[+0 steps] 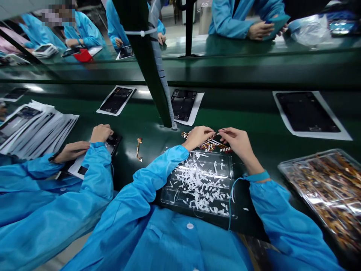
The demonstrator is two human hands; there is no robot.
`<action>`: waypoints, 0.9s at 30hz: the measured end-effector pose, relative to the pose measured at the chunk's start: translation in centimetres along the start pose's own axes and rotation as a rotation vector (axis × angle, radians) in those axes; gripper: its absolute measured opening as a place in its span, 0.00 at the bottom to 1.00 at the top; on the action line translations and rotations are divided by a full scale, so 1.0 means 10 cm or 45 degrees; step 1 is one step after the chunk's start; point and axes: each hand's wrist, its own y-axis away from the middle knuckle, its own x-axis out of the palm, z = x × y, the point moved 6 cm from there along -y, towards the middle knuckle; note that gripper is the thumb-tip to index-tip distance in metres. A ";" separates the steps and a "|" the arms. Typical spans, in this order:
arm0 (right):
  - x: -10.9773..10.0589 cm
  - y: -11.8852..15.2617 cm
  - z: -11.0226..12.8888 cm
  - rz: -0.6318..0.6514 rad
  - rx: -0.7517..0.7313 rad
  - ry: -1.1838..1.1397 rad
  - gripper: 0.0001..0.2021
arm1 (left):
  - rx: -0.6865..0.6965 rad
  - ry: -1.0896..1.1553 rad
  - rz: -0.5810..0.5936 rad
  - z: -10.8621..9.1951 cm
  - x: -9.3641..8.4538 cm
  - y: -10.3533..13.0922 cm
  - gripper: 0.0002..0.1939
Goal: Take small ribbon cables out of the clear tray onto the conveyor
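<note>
My left hand and my right hand meet above the far edge of a clear plastic tray. Both have thumb and fingers pinched, tips almost touching. Something small and pale shows between them, too tiny to name. Just beneath lies a pile of orange-brown flex cables with white tabs, partly hidden by my hands. Many small white paper strips are scattered over the tray. A blue cord hangs from the band at my right wrist.
A single flex cable lies to the left. At right, a clear tray holds many flex cables. Black device panels on white sheets line the green bench. A green post rises ahead. A co-worker's hands work at left.
</note>
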 end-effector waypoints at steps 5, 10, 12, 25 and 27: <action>-0.02 -0.05 0.03 -0.104 -0.050 -0.091 0.13 | -0.010 0.043 -0.022 0.06 -0.03 -0.01 0.13; 0.04 -0.09 0.05 -0.042 -0.038 -0.110 0.13 | 0.097 0.141 0.030 -0.02 0.06 -0.04 0.22; 0.07 -0.11 0.08 -0.030 -0.042 -0.104 0.13 | 0.124 0.191 0.061 -0.06 0.08 -0.06 0.14; 0.08 -0.16 0.21 0.006 -0.097 0.016 0.15 | 0.010 0.413 0.157 0.09 0.05 -0.16 0.21; 0.08 -0.18 0.20 0.021 -0.085 0.100 0.15 | -0.003 0.416 0.189 0.10 0.09 -0.18 0.27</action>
